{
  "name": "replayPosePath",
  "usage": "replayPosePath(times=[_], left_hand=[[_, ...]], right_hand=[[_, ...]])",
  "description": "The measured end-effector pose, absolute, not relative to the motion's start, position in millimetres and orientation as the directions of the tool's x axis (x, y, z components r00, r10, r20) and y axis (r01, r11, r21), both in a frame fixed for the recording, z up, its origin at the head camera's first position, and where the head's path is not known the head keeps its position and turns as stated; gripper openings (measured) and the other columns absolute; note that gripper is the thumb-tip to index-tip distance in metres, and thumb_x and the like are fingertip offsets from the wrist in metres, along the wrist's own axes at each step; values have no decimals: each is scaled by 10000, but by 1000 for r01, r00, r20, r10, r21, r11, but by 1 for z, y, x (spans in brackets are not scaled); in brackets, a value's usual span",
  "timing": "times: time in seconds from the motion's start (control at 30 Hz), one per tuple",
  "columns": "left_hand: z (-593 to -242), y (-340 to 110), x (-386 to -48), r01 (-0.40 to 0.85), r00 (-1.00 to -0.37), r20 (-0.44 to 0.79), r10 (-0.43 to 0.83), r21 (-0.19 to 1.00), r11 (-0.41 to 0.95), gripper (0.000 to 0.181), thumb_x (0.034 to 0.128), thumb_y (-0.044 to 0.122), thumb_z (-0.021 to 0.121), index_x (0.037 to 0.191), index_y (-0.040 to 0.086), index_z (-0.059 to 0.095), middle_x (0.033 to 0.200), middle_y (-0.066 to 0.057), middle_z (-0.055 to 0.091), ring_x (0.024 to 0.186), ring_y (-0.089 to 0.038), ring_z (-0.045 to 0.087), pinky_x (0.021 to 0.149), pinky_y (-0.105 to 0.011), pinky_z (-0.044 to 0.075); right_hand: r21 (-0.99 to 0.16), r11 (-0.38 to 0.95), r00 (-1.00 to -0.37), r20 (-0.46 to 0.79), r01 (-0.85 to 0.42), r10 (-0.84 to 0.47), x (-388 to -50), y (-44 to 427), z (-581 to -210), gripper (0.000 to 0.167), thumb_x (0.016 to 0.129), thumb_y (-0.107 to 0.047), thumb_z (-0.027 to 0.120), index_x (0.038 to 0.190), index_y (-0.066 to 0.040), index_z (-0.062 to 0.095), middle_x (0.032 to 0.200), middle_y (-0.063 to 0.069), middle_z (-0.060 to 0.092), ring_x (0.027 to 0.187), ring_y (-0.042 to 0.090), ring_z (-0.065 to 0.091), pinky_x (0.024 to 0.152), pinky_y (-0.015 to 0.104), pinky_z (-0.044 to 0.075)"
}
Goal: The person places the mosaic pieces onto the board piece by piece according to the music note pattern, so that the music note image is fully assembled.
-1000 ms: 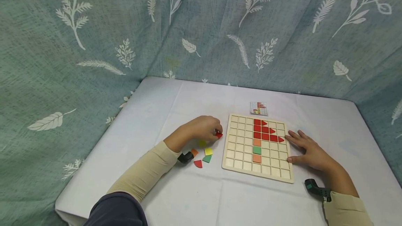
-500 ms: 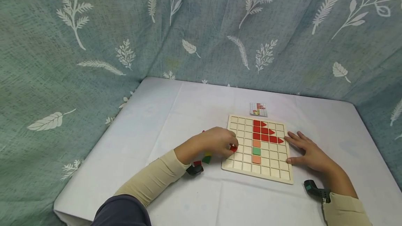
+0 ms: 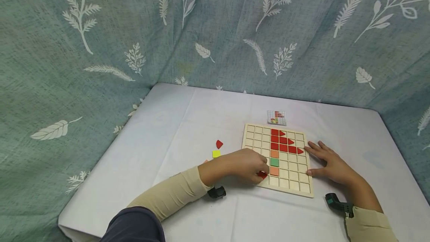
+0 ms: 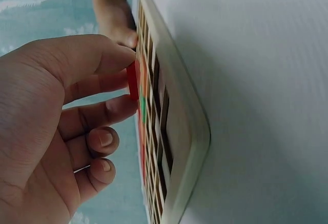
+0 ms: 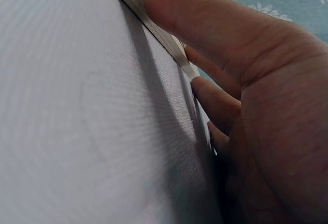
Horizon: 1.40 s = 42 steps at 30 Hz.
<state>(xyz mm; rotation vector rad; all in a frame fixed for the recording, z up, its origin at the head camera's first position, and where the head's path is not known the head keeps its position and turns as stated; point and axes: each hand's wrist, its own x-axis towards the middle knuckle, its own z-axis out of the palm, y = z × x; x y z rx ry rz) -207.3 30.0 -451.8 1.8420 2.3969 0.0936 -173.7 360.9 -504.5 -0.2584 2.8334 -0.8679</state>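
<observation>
My left hand [image 3: 246,165] is over the lower left part of a wooden grid board [image 3: 285,189], pinching a small red tile [image 3: 262,175] between thumb and fingers. In the left wrist view the red tile [image 4: 132,82] is held on edge close against the grid; its full outline is hidden. Red squares and pointed red tiles [image 3: 283,146] fill three rows of the grid. Below them runs a column of orange, green [image 3: 274,162] and orange squares. My right hand [image 3: 329,161] rests at the board's right edge, fingers extended, thumb and fingertips touching the rim.
A small pattern card [image 3: 277,117] lies behind the board. Left of the board are a loose red quarter-circle tile [image 3: 219,144] and a yellow square [image 3: 216,154]; my left forearm covers other loose pieces. A leaf-patterned curtain [image 3: 215,29] hangs behind the white table [image 3: 201,115].
My left hand has carried the red tile from the loose pieces rightward and toward me, onto the board's lower left area. The right hand has stayed at the board's edge.
</observation>
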Motion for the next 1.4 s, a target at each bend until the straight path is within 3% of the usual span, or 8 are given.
replayPosePath(times=[0.3,0.53,0.97,1.23,1.4], left_hand=[[-451,47,-194,970,-220,-87,972,83,227,88,880,235,618,799,261,599,754,126,460,655,-27,404,546,-207,324],[-454,55,-190,980,-186,-75,980,51,190,69,907,278,618,853,237,627,770,123,478,683,-32,421,560,-205,335],[-455,64,-192,975,-218,-91,972,12,220,162,891,255,625,743,286,569,735,116,454,650,-47,391,531,-236,317],[-453,66,-195,967,-237,-131,962,64,247,17,888,322,692,889,324,676,779,136,477,693,-26,447,571,-234,372],[-454,62,-199,958,-248,-147,957,106,265,90,883,323,700,970,346,700,813,160,486,724,-6,453,593,-216,380]], right_hand=[[-572,813,-972,-110,-111,-210,-172,361,-505,1012,666,-529,823,1483,-99,408,1586,131,204,1451,400,-16,1014,727,68],[-570,815,-971,-115,-109,-211,-172,359,-504,1013,672,-537,817,1484,-95,403,1585,137,202,1450,406,-17,1014,727,64],[-566,819,-970,-130,-99,-207,-172,359,-502,1021,673,-544,812,1489,-96,393,1589,137,189,1449,408,-27,1010,731,60],[-565,817,-967,-123,-114,-221,-173,361,-502,1008,689,-545,805,1494,-104,388,1591,133,186,1450,403,-26,1009,732,62],[-564,817,-967,-120,-119,-224,-173,361,-502,1015,687,-555,802,1495,-103,385,1591,134,184,1451,400,-30,1011,730,60]])
